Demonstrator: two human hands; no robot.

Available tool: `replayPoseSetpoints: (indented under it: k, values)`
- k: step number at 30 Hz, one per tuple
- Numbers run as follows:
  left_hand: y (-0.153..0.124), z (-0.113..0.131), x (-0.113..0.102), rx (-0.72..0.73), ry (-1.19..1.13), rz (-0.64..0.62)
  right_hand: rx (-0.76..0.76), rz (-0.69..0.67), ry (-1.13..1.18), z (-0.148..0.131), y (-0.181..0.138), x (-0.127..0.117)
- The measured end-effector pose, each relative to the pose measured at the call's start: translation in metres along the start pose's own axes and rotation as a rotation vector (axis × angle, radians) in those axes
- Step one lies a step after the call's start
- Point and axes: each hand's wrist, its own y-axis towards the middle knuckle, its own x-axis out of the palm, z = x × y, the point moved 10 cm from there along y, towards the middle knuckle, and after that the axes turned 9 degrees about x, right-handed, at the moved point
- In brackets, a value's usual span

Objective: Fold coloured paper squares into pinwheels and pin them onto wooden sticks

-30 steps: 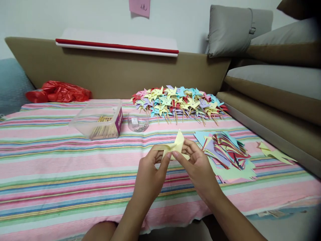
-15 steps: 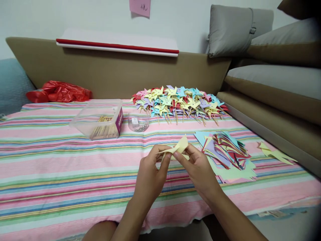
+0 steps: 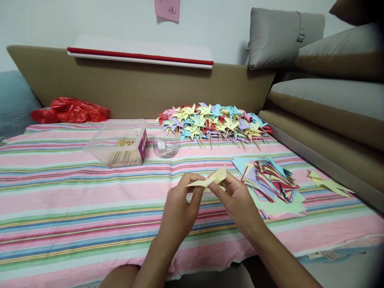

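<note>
Between my two hands is a pale yellow paper pinwheel (image 3: 218,175), its blades folded in toward the middle, held above the striped cloth. My left hand (image 3: 186,198) pinches its left side between thumb and fingers. From the right, my right hand (image 3: 235,198) grips it, the thumb pressed near the centre. The fingers hide part of the paper, and no stick shows on it. Just right of my right hand lies a stack of cut coloured paper (image 3: 267,182), spread out in layers. A loose yellow cut sheet (image 3: 327,183) lies farther right.
A pile of finished pinwheels on sticks (image 3: 210,122) lies at the back. Left of it stand a round clear tub (image 3: 165,147) with small metal pieces and a clear plastic box (image 3: 120,144) of wooden sticks. A red plastic bag (image 3: 72,110) sits back left; stacked cushions (image 3: 327,98) line the right.
The blades of the yellow pinwheel have shifted slightly in my fingers, the upper one now lower and tilted to the right. Both hands stay in nearly the same place.
</note>
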Motion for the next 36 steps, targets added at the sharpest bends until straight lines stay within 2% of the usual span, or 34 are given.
replayPoseSetpoints:
  k: [21, 26, 28, 31, 36]
  values:
    - [-0.001, -0.003, 0.000, -0.022, -0.038, -0.002, -0.022, 0.023, -0.027, 0.000, 0.001, -0.001]
    - [0.001, 0.000, 0.000, 0.033, 0.031, -0.005, -0.044, 0.059, -0.053, 0.000, 0.000, -0.002]
    - [0.001, 0.007, -0.003, 0.110, 0.112, -0.003, -0.110, 0.079, -0.067, -0.006, -0.002, -0.004]
    - [0.001, 0.023, -0.009, 0.255, 0.230, -0.004, -0.309, 0.123, -0.146, -0.026, -0.011, -0.007]
    - [-0.001, 0.041, -0.015, 0.406, 0.224, -0.018, -0.646, 0.161, -0.341, -0.059, -0.034, -0.005]
